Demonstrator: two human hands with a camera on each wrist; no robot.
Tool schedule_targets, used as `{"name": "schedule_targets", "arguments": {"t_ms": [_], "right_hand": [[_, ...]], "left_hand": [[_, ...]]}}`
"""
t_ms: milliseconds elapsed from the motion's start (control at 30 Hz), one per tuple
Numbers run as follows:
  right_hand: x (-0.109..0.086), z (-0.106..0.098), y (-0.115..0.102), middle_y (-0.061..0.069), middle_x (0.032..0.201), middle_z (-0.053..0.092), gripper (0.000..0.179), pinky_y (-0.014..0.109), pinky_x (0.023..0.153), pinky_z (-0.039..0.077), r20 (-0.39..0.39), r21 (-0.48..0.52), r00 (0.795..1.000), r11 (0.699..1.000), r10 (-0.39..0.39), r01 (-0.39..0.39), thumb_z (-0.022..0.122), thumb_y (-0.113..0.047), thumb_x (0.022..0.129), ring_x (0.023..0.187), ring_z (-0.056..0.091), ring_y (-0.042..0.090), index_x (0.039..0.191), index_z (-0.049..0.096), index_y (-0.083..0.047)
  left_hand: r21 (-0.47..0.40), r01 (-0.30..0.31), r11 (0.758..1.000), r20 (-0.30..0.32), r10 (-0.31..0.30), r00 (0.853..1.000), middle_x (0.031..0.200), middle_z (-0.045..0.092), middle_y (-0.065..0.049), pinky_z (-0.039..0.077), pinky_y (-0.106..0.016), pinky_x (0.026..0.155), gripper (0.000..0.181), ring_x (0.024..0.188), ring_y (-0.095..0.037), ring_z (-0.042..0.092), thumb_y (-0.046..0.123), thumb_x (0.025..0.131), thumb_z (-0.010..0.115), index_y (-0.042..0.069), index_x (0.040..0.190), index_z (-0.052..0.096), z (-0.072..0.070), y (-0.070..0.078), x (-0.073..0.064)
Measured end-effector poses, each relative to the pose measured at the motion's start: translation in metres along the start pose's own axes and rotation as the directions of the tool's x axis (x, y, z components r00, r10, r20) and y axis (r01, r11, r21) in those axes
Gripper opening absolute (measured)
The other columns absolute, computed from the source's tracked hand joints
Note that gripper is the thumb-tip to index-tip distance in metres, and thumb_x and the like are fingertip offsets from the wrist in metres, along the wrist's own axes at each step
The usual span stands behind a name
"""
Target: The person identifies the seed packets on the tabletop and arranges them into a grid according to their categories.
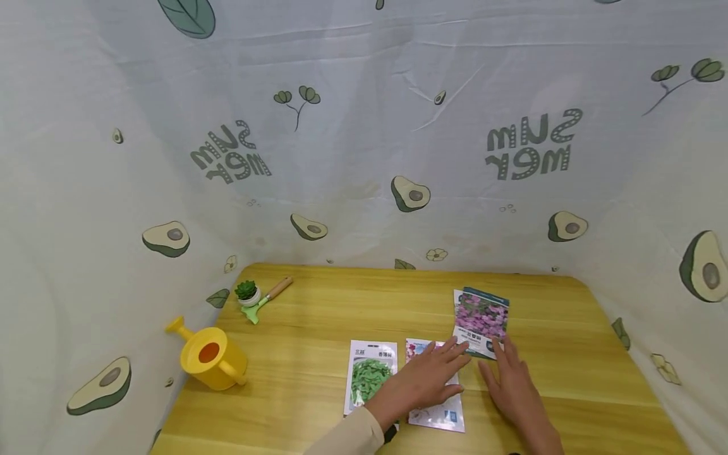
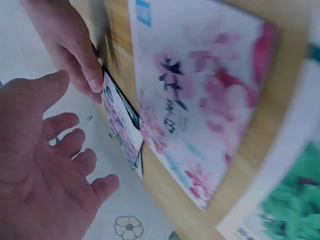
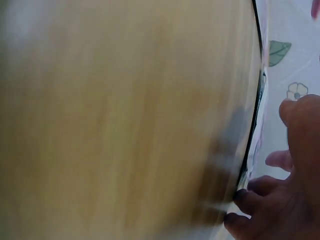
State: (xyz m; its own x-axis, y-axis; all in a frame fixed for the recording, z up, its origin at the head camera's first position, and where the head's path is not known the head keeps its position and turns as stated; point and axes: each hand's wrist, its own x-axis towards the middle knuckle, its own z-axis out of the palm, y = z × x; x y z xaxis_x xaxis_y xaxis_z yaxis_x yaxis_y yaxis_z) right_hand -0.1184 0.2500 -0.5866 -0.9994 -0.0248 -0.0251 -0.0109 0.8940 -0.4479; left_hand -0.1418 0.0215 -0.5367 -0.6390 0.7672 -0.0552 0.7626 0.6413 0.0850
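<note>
My left hand [image 1: 423, 379] is held over a pink-blossom seed packet [image 1: 438, 417], partly covering it. In the left wrist view that hand [image 2: 42, 160] has loosely spread fingers and an empty palm, apart from the packet [image 2: 215, 95]. My right hand [image 1: 516, 388] reaches to the lower edge of a purple-flower seed packet [image 1: 482, 313], which lies overlapping at least one other packet. Its fingers look extended, with the fingertips at that edge; in the right wrist view the hand [image 3: 280, 200] is beside the packets, seen edge-on. A green-leaf seed packet [image 1: 370, 379] lies left of the pink one.
On the table's [image 1: 296, 392] left side stands a yellow watering can [image 1: 227, 360]. Behind it are a small potted succulent [image 1: 247, 292] and a green hand rake with a wooden handle [image 1: 279, 288]. An avocado-print curtain [image 1: 352, 145] hangs around the back and sides.
</note>
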Motion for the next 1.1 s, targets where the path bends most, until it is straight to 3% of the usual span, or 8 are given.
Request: {"name": "schedule_targets", "arguments": {"t_ms": [233, 433, 700, 933, 1100], "right_hand": [[-0.002, -0.001, 0.005, 0.042, 0.169, 0.014, 0.074, 0.084, 0.112, 0.028, 0.000, -0.003, 0.999, 0.999, -0.032, 0.032, 0.045, -0.036, 0.117, 0.143, 0.026, 0.075, 0.162, 0.022, 0.018], [-0.005, -0.002, 0.003, 0.042, 0.169, 0.016, 0.073, 0.082, 0.118, 0.022, -0.022, 0.017, 0.998, 0.998, -0.059, 0.059, 0.048, -0.032, 0.116, 0.149, 0.026, 0.066, 0.161, 0.022, 0.019], [-0.005, 0.000, 0.004, 0.042, 0.168, 0.019, 0.072, 0.081, 0.118, 0.024, -0.032, -0.014, 0.997, 0.997, -0.071, 0.071, 0.049, -0.030, 0.116, 0.151, 0.026, 0.064, 0.161, 0.022, 0.021], [-0.005, 0.003, 0.007, 0.042, 0.167, 0.022, 0.072, 0.080, 0.118, 0.025, -0.040, -0.016, 0.996, 0.997, -0.074, 0.073, 0.052, -0.028, 0.115, 0.151, 0.027, 0.064, 0.160, 0.023, 0.021], [-0.006, 0.002, 0.006, 0.043, 0.166, 0.024, 0.071, 0.080, 0.118, 0.026, -0.044, -0.024, 0.996, 0.997, -0.077, 0.076, 0.053, -0.027, 0.114, 0.150, 0.029, 0.064, 0.159, 0.026, 0.022]], "left_hand": [[0.149, 0.079, 0.986, 0.048, -0.087, 0.995, 0.179, 0.018, 0.016, 0.029, -0.038, 0.131, 0.066, 0.166, -0.010, 0.014, 0.055, 0.112, 0.049, 0.034, 0.172, 0.028, 0.003, 0.006, 0.049], [0.194, 0.120, 0.974, 0.100, -0.141, 0.985, 0.178, 0.015, 0.021, 0.029, -0.038, 0.131, 0.060, 0.165, -0.006, 0.014, 0.054, 0.115, 0.039, 0.042, 0.172, 0.024, 0.010, 0.012, 0.073], [0.214, 0.140, 0.967, 0.148, -0.173, 0.974, 0.178, 0.015, 0.023, 0.027, -0.036, 0.132, 0.060, 0.165, -0.005, 0.012, 0.055, 0.115, 0.036, 0.042, 0.172, 0.023, 0.008, 0.018, 0.084], [0.248, 0.159, 0.956, 0.169, -0.204, 0.964, 0.176, 0.016, 0.025, 0.027, -0.034, 0.131, 0.056, 0.163, -0.001, 0.016, 0.056, 0.115, 0.030, 0.044, 0.170, 0.029, 0.013, 0.019, 0.084], [0.252, 0.163, 0.954, 0.170, -0.209, 0.963, 0.176, 0.016, 0.027, 0.028, -0.033, 0.130, 0.055, 0.162, 0.000, 0.017, 0.052, 0.116, 0.033, 0.044, 0.170, 0.028, 0.014, 0.019, 0.084]]}}
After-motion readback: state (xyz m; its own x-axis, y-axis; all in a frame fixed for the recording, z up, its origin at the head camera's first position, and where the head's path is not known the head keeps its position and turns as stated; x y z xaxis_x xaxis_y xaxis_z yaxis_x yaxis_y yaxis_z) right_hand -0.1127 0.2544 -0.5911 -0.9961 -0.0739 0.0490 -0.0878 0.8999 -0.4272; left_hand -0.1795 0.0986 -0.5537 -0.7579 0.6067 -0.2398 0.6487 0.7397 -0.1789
